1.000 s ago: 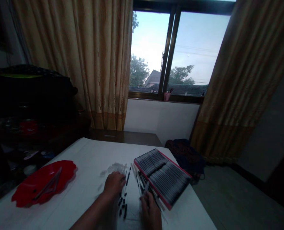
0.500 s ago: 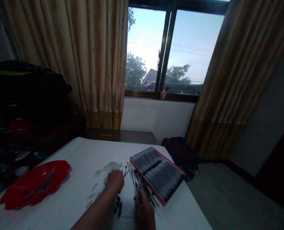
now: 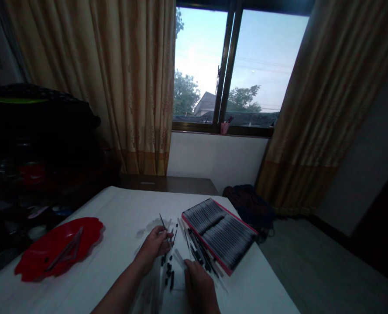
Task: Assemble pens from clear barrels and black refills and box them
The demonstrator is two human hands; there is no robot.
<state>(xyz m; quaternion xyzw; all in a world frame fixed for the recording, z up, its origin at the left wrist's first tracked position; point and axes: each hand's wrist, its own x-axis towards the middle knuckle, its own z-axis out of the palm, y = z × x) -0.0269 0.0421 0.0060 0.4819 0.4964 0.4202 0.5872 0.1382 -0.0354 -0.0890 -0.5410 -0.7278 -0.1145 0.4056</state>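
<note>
One thin dark stick [image 3: 161,219] poked up from the left hand [image 3: 158,242], pinched between thumb and fingers above the white surface [image 3: 246,292]. The right hand [image 3: 198,281] gripped a pale, see-through strip [image 3: 180,258] that pointed toward the left. Small black pieces [image 3: 172,280] lay on the surface between the hands. Beyond the right hand, a red-edged box [image 3: 226,269] sat at an angle, filled with rows of slender pens [image 3: 236,244]. A red scalloped dish [image 3: 49,237] stood well apart, on the left.
</note>
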